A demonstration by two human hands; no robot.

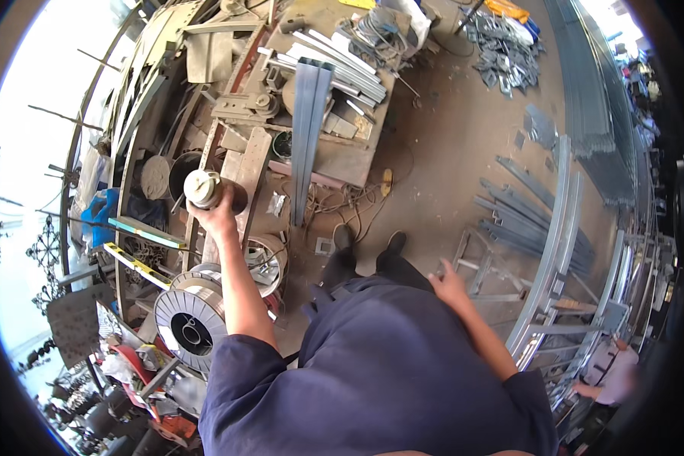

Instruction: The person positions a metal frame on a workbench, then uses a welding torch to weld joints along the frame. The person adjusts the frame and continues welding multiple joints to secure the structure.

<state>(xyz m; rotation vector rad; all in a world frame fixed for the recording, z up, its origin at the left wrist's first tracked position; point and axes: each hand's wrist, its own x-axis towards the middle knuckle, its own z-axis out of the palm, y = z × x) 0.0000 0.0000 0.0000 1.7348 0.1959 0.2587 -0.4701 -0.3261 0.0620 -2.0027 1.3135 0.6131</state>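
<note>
Head view, looking down into a cluttered metal workshop. A cylindrical vessel with a round, cream-coloured top (203, 186) is held at the left, over dusty brown beams. It is clasped between the thumb and fingers of the bare left grip (219, 217), which is wrapped around its near side; whether the vessel is lifted or rested on something cannot be told. The bare right grip (450, 286) is held out over the floor, well apart from the vessel, with fingers loosely spread and nothing seen between them.

The step in hand is judged to be the one-handed holding of the vessel; for the next move, a firm clasp and a level wrist would seem to be called for (whether the top is fastened cannot be made out).

The vessel's contents are hidden. Just behind it, a dark, round, open-mouthed bucket (179, 175) is seen, its inside too shadowed to be read. Nearer the body, a pale, round, open tub (282, 266) is partly filled with light, metallic-looking scraps. On the dusty brown desk (342, 161), a small, dark, round container with green edging (283, 144) is set, its contents unclear. A large, grey, flanged spool with a black hub (190, 323) is placed beside the left forearm.
</note>
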